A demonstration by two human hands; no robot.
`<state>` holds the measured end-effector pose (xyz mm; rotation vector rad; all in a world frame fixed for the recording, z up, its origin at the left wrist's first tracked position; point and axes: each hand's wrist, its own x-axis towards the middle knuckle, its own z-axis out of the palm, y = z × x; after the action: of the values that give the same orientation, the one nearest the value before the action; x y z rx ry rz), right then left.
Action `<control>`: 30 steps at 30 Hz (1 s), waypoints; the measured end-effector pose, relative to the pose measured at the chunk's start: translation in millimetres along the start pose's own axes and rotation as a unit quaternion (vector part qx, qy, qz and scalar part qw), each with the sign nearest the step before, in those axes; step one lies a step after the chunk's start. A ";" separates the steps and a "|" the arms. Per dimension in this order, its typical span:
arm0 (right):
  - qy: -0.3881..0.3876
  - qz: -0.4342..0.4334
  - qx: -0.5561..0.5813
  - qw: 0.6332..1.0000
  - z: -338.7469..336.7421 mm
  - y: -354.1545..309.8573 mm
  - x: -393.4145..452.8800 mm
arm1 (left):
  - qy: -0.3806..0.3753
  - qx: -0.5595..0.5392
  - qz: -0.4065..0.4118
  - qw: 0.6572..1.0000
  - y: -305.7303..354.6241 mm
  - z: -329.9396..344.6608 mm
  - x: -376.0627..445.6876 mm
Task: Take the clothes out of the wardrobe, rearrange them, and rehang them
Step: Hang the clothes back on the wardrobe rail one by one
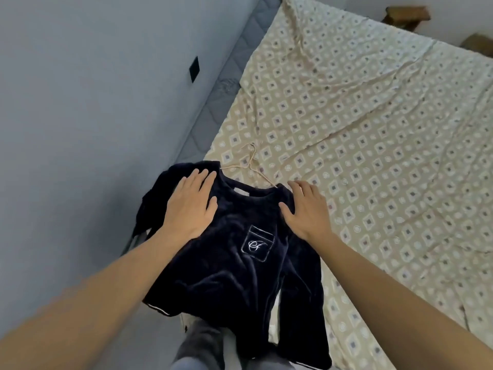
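- Top (234, 265), dark and plush, lies face up across the near corner of the bed (373, 129), its hem hanging over the edge toward me; I judge this to be the smoothing step before rehanging.
- Bed sheet under it is wrinkled, so I would press the cloth flat against the mattress and not drag it, or the sheet bunches with it.
- Left hand (190, 206) lies flat on one shoulder of the top, fingers straight and together, gripping nothing.
- Right hand (306, 209) rests on the other shoulder, fingers spread and slightly bent, pressing and not pinching.
- From here I would sweep both palms outward and down along the seams, evenly, so the neckline stays centred.
- Hanger (252, 166), pale and thin, pokes out of the collar, hook lying on the sheet; I would keep its arms seated in both shoulders, then lift by the hook.
- Pocket (258, 243) should end up flat and square.
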<state>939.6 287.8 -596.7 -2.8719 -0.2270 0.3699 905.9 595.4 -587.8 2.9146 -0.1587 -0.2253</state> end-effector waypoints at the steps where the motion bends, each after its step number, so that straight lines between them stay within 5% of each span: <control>1: -0.016 0.013 0.001 1.000 23.2 9.8 15.1 | -0.002 -0.004 0.000 1.000 -10.0 23.9 16.9; 6: -0.047 0.048 0.010 0.998 107.6 44.4 75.3 | -0.004 -0.013 -0.014 1.000 -62.0 105.0 97.0; 11: 0.002 0.038 -0.009 0.999 154.2 53.6 103.8 | -0.025 0.022 -0.020 0.999 -85.5 153.7 142.1; 15: -0.028 0.076 0.114 0.990 145.6 45.4 99.3 | -0.017 0.070 -0.026 0.997 -75.5 149.0 141.4; 30: 0.011 0.133 0.151 0.979 -144.6 -19.6 -82.8 | -0.015 -0.101 -0.027 0.994 16.6 -124.9 20.4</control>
<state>896.6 260.8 -436.8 -2.6045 0.2045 0.3817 944.9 602.1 -466.5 2.7171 -0.0569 -0.2759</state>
